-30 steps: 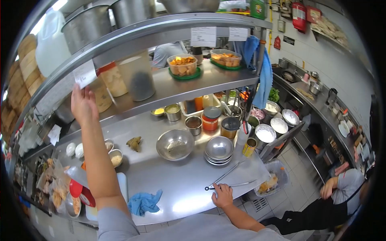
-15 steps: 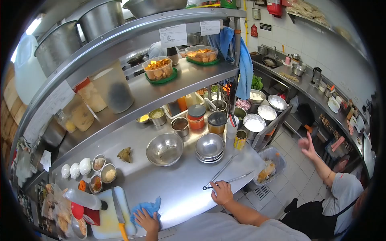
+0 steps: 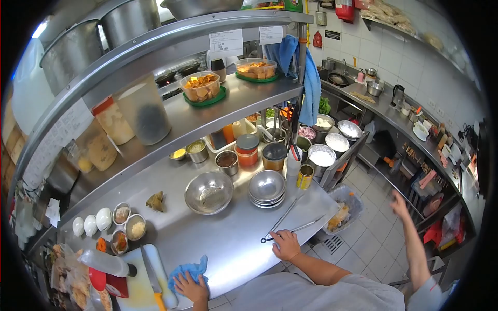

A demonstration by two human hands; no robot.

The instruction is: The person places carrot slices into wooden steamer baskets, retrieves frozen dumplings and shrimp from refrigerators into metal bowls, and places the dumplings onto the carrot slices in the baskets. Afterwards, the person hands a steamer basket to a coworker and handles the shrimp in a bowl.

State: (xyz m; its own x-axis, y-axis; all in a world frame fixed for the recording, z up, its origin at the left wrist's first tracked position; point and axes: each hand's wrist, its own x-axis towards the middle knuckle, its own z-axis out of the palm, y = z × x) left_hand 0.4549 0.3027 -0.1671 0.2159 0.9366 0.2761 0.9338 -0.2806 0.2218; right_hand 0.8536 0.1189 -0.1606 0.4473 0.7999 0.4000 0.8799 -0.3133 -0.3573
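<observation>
Head view — left hand (image 3: 191,288) on cloth (image 3: 193,268), right hand (image 3: 287,245) on tongs (image 3: 285,215).

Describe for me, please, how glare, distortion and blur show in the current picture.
Head view: glare whitens the steel worktop between the left hand and right hand; head view: wide-angle distortion bows the steel upper shelf, with black corners; head view: the co-worker's hand looks slightly blurred.

Crumpled blue cloth (image 3: 194,268), tongs (image 3: 285,215) seemingly splayed
</observation>
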